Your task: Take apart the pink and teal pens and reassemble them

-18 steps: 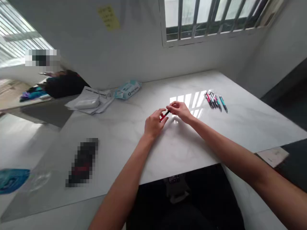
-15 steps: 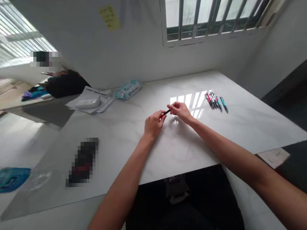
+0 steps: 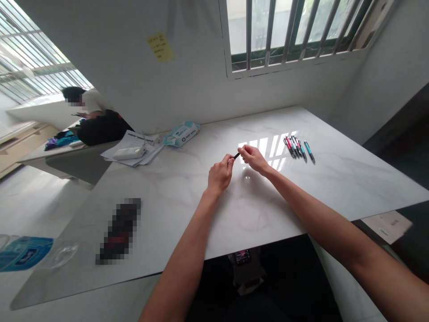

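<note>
Between my two hands, just above the white table (image 3: 254, 210), is a pen (image 3: 237, 155); only a short black stretch of it shows. My left hand (image 3: 221, 173) is closed around one end of it. At the other end, my right hand (image 3: 254, 157) pinches it between thumb and fingers. The grips cover the rest of the pen. Off to the right lies a loose group of pens (image 3: 295, 147) in red, white and teal, with a teal pen (image 3: 310, 152) a little apart at its right side.
Behind my left hand are a wipes packet (image 3: 183, 134) and papers with a white object (image 3: 129, 153) on top. A blurred-out dark item (image 3: 119, 230) lies at the left, near a clear bottle with a blue label (image 3: 27, 252). Another person (image 3: 94, 107) sits at the far left.
The view has shifted slightly, and things appear a little lower. Red showed by my left hand before; now only the pen's black part shows between my hands. Both hands still hold it.
</note>
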`<state>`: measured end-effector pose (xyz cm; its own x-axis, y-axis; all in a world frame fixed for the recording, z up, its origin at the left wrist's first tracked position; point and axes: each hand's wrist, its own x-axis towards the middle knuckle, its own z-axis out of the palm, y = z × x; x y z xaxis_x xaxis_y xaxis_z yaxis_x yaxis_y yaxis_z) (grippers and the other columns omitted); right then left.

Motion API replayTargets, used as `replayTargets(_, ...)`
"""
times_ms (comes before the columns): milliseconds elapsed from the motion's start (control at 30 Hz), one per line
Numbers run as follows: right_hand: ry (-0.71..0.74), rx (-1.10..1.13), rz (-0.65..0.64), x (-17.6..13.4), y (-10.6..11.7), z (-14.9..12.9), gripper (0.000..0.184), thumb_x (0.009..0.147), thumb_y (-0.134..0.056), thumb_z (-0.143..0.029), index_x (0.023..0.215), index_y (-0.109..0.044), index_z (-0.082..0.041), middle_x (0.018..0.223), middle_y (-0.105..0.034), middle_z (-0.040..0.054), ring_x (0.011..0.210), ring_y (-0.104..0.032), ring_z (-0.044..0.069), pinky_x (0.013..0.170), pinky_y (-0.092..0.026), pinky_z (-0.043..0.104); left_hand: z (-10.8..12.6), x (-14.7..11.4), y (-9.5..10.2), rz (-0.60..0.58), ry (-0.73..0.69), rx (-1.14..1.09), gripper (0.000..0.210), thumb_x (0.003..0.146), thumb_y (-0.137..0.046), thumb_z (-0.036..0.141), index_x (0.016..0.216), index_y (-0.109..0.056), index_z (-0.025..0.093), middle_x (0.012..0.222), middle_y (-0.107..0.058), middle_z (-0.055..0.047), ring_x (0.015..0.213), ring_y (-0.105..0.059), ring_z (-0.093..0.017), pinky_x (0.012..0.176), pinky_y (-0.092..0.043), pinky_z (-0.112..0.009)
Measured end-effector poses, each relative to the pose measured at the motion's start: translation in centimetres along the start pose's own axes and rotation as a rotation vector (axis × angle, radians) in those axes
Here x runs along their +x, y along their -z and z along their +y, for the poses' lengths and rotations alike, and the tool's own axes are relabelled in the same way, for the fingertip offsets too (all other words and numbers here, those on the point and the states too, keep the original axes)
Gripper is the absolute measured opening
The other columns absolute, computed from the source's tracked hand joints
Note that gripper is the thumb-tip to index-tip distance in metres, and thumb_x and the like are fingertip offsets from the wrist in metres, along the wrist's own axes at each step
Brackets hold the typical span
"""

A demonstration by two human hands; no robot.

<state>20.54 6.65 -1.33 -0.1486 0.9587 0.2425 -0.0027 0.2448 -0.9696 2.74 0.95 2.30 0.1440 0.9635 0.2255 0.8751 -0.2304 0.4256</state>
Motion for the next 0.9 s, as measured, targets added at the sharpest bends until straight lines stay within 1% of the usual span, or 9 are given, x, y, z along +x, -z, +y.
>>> replayTargets(67, 0.010, 0.009, -0.007, 0.1, 0.1, 0.0, 0.046, 0.090, -0.072, -0.066, 0.080, -0.058, -0.022, 0.069, -0.052, -0.0032, 0.062, -0.048, 0.013, 0.061, -0.041, 0.029, -0.4, -0.1, -0.7, 0.020, -0.005, -0.059, 0.037, 0.113, -0.036, 0.049, 0.128, -0.065, 0.033, 0.084, -0.075, -0.002, 0.080, -0.070, -0.028, 0.069, -0.035, -0.032)
replayTargets(167, 0.001, 0.059, -0.022, 0.1, -0.1, -0.2, 0.039, 0.086, -0.077, -0.059, 0.086, -0.068, -0.021, 0.074, -0.059, -0.0017, 0.066, -0.051, 0.013, 0.065, -0.045, 0.029, -1.2, -0.4, -1.0, 0.019, -0.023, -0.052, 0.034, 0.111, -0.041, 0.052, 0.126, -0.065, 0.033, 0.083, -0.074, -0.001, 0.079, -0.070, -0.027, 0.068, -0.033, -0.031)
replayTargets(267, -0.058, 0.116, -0.034, -0.2, -0.6, -0.6, 0.038, 0.079, -0.083, -0.056, 0.089, -0.075, -0.020, 0.079, -0.065, 0.0002, 0.072, -0.056, 0.013, 0.071, -0.051, 0.029, -1.7, -0.6, -0.8, 0.015, -0.018, -0.014, 0.035, 0.112, -0.039, 0.053, 0.121, -0.067, 0.033, 0.080, -0.073, -0.001, 0.077, -0.069, -0.027, 0.067, -0.031, -0.032)
replayTargets(333, -0.102, 0.174, -0.019, -0.4, -0.9, -0.8, 0.040, 0.076, -0.087, -0.054, 0.092, -0.078, -0.020, 0.083, -0.069, 0.0013, 0.077, -0.060, 0.014, 0.077, -0.054, 0.031, -1.8, -0.7, -0.7, 0.028, -0.021, -0.018, 0.037, 0.112, -0.037, 0.052, 0.118, -0.067, 0.033, 0.082, -0.073, -0.002, 0.079, -0.069, -0.027, 0.067, -0.032, -0.032)
replayTargets(467, -0.138, 0.297, -0.009, -0.9, -0.9, -1.0, 0.043, 0.071, -0.094, -0.048, 0.104, -0.079, -0.024, 0.093, -0.074, 0.0015, 0.087, -0.066, 0.015, 0.088, -0.056, 0.032, -1.6, -0.8, -0.7, 0.060, -0.035, -0.049, 0.038, 0.113, -0.035, 0.047, 0.108, -0.069, 0.030, 0.090, -0.075, -0.004, 0.082, -0.068, -0.025, 0.070, -0.034, -0.032)
replayTargets(600, -0.152, 0.387, -0.039, -1.2, -0.9, -1.4, 0.044, 0.070, -0.097, -0.042, 0.106, -0.078, -0.026, 0.104, -0.077, 0.0018, 0.098, -0.069, 0.017, 0.093, -0.055, 0.033, -1.3, -1.0, -0.6, 0.075, -0.020, -0.082, 0.038, 0.113, -0.035, 0.043, 0.105, -0.069, 0.028, 0.089, -0.075, -0.004, 0.081, -0.068, -0.025, 0.071, -0.036, -0.032)
replayTargets(733, -0.157, 0.391, -0.017, -1.5, -1.1, -1.6, 0.044, 0.071, -0.096, -0.046, 0.104, -0.077, -0.026, 0.096, -0.074, 0.0001, 0.090, -0.067, 0.015, 0.094, -0.055, 0.034, -1.0, -1.2, -0.7, 0.061, -0.020, -0.151, 0.036, 0.113, -0.035, 0.042, 0.110, -0.068, 0.029, 0.086, -0.074, -0.002, 0.079, -0.067, -0.023, 0.072, -0.037, -0.031)
replayTargets(833, -0.152, 0.375, -0.010, -1.5, -1.2, -1.5, 0.044, 0.070, -0.096, -0.048, 0.102, -0.076, -0.025, 0.089, -0.071, -0.0017, 0.081, -0.064, 0.013, 0.092, -0.054, 0.035, -1.0, -1.3, -0.8, 0.044, -0.011, -0.219, 0.031, 0.110, -0.043, 0.048, 0.119, -0.066, 0.031, 0.083, -0.072, 0.001, 0.074, -0.066, -0.021, 0.071, -0.037, -0.030)
replayTargets(900, -0.146, 0.378, -0.012, -1.5, -1.1, -1.4, 0.045, 0.069, -0.097, -0.046, 0.102, -0.076, -0.025, 0.090, -0.072, -0.0014, 0.081, -0.065, 0.013, 0.092, -0.054, 0.035, -1.0, -1.3, -0.8, 0.039, -0.008, -0.253, 0.030, 0.108, -0.047, 0.051, 0.118, -0.066, 0.031, 0.081, -0.071, 0.002, 0.073, -0.064, -0.020, 0.070, -0.037, -0.029)
